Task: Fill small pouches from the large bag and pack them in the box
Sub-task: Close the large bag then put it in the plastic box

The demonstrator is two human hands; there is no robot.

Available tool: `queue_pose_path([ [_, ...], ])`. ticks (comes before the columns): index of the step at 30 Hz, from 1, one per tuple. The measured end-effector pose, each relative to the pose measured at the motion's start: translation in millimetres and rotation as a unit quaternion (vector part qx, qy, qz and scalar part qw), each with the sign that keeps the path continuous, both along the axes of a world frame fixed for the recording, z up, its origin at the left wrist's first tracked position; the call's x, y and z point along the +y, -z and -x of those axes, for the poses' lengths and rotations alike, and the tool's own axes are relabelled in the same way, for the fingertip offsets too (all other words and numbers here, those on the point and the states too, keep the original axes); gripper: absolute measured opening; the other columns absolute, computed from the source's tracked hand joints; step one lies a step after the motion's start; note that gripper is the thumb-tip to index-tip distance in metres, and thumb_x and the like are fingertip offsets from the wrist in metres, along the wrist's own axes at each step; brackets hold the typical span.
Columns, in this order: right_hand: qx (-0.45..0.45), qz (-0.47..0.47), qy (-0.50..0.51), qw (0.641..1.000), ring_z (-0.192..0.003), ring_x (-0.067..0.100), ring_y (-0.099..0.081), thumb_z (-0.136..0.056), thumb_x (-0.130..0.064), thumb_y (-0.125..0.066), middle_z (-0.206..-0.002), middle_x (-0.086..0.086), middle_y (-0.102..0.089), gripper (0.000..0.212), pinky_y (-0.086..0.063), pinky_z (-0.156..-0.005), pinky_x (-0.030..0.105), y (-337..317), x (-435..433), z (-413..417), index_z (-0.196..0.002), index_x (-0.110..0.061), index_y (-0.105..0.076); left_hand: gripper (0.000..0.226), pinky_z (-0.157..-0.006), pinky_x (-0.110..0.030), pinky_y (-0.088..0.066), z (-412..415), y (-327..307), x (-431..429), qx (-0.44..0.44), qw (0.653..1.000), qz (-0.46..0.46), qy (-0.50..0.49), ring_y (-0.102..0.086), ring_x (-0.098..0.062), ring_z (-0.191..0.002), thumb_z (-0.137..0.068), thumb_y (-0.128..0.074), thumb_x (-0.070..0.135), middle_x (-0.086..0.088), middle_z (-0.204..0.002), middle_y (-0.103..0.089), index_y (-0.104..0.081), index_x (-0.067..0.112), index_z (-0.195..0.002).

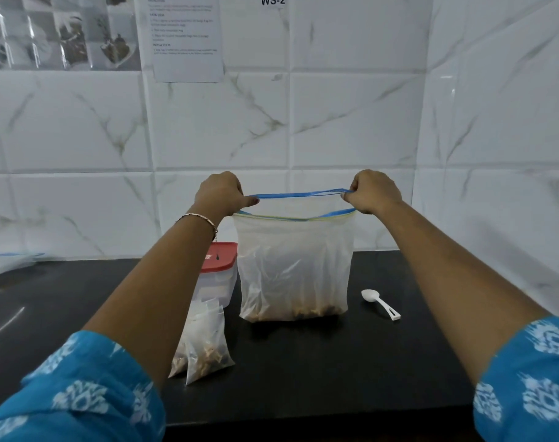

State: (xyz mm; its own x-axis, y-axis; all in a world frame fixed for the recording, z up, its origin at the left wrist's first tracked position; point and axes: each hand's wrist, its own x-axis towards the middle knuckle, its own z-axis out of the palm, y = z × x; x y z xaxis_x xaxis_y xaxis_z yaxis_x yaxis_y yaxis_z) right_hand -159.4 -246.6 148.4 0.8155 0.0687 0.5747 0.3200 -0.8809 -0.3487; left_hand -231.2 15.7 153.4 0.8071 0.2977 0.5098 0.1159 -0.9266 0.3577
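Note:
A large clear bag (pixel 293 269) with a blue zip rim stands upright on the black counter (pixel 303 371), brown pieces at its bottom. My left hand (pixel 220 194) grips the rim's left end and my right hand (pixel 372 193) pinches the right end, holding the mouth stretched wide. Two small filled pouches (pixel 206 342) lie on the counter under my left forearm. Behind them stands a clear box with a red lid (pixel 219 266), partly hidden by my arm.
A white plastic spoon (pixel 380 303) lies to the right of the large bag. Clear plastic with a blue strip (pixel 7 263) lies at the far left by the wall. White marble tiles close the back and the right side.

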Motion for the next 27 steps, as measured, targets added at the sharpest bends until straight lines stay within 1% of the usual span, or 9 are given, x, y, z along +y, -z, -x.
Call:
queue_pose_path([
  [4,0.113,-0.049,-0.018,0.992,-0.054,0.025,-0.064,-0.091,-0.029,-0.059,-0.065,0.009,-0.067,0.024,-0.058,-0.069,0.034,1,-5,2,-0.080,-0.007,-0.057,0.046,-0.062,-0.025,-0.051,5,2,10,0.011,1.000,0.013,-0.022,-0.058,-0.013,-0.045,-0.088,-0.061,0.048,-0.003,-0.057,-0.064,-0.059,0.010,-0.064],
  [6,0.154,-0.089,-0.030,0.984,-0.051,0.023,-0.064,-0.090,-0.013,-0.056,-0.062,0.011,-0.067,0.012,-0.056,-0.059,0.031,1,-4,2,-0.087,-0.002,-0.060,0.042,-0.055,-0.022,-0.051,6,2,11,0.033,0.995,0.095,0.006,-0.056,-0.009,-0.035,-0.088,-0.065,0.041,-0.002,-0.053,-0.062,-0.059,0.006,-0.065],
  [8,0.185,-0.134,-0.046,0.972,-0.050,0.022,-0.063,-0.086,0.001,-0.054,-0.063,0.014,-0.067,0.011,-0.053,-0.052,0.028,0,-4,1,-0.092,0.004,-0.062,0.031,-0.053,-0.026,-0.057,8,2,12,0.045,0.977,0.206,0.042,-0.057,-0.011,-0.032,-0.086,-0.072,0.025,-0.006,-0.053,-0.063,-0.061,0.000,-0.072],
  [11,0.178,-0.179,-0.058,0.966,-0.045,0.018,-0.048,-0.081,0.003,-0.057,-0.061,0.013,-0.060,0.008,-0.038,-0.043,0.022,-6,-7,4,-0.083,0.002,-0.064,0.018,-0.047,-0.025,-0.057,14,0,15,0.024,0.959,0.275,0.064,-0.058,-0.013,-0.035,-0.079,-0.077,0.006,-0.015,-0.064,-0.063,-0.063,-0.004,-0.078],
  [15,0.167,-0.225,-0.070,0.957,-0.044,0.015,-0.033,-0.079,0.004,-0.055,-0.057,0.010,-0.049,0.008,-0.025,-0.040,0.017,-18,-8,8,-0.078,-0.002,-0.061,0.020,-0.059,-0.029,-0.060,15,-6,18,-0.040,0.972,0.228,0.045,-0.062,-0.018,-0.045,-0.073,-0.080,0.005,-0.010,-0.062,-0.064,-0.060,0.009,-0.069],
  [19,0.195,-0.261,-0.101,0.940,-0.047,0.014,-0.037,-0.084,-0.003,-0.063,-0.061,0.008,-0.052,0.004,-0.028,-0.043,0.020,-17,-10,12,-0.080,-0.003,-0.061,0.020,-0.072,-0.036,-0.060,15,-4,15,-0.052,0.982,0.175,0.049,-0.065,-0.025,-0.057,-0.079,-0.074,0.010,-0.009,-0.068,-0.066,-0.055,0.012,-0.074],
  [21,0.208,-0.274,-0.131,0.930,-0.051,0.013,-0.040,-0.085,-0.012,-0.070,-0.069,0.008,-0.055,0.013,-0.032,-0.047,0.021,-12,-16,13,-0.080,-0.006,-0.060,0.014,-0.074,-0.037,-0.060,15,2,16,-0.043,0.985,0.157,0.060,-0.068,-0.027,-0.063,-0.083,-0.069,0.014,-0.013,-0.080,-0.069,-0.056,0.012,-0.080],
  [24,0.203,-0.283,-0.168,0.922,-0.064,0.013,-0.045,-0.086,-0.018,-0.070,-0.085,0.003,-0.058,0.013,-0.036,-0.056,0.023,-5,-26,14,-0.096,-0.013,-0.064,0.008,-0.070,-0.036,-0.059,15,10,19,-0.057,0.983,0.158,0.068,-0.068,-0.027,-0.069,-0.088,-0.063,0.017,-0.014,-0.095,-0.069,-0.058,0.012,-0.090],
  [27,0.198,-0.265,-0.210,0.920,-0.093,0.015,-0.053,-0.083,-0.005,-0.059,-0.108,0.002,-0.060,0.034,-0.040,-0.072,0.025,0,-34,11,-0.107,-0.027,-0.071,0.021,-0.062,-0.028,-0.051,18,12,19,-0.083,0.981,0.137,0.110,-0.057,-0.020,-0.080,-0.084,-0.072,0.034,-0.009,-0.104,-0.059,-0.064,0.018,-0.096],
])
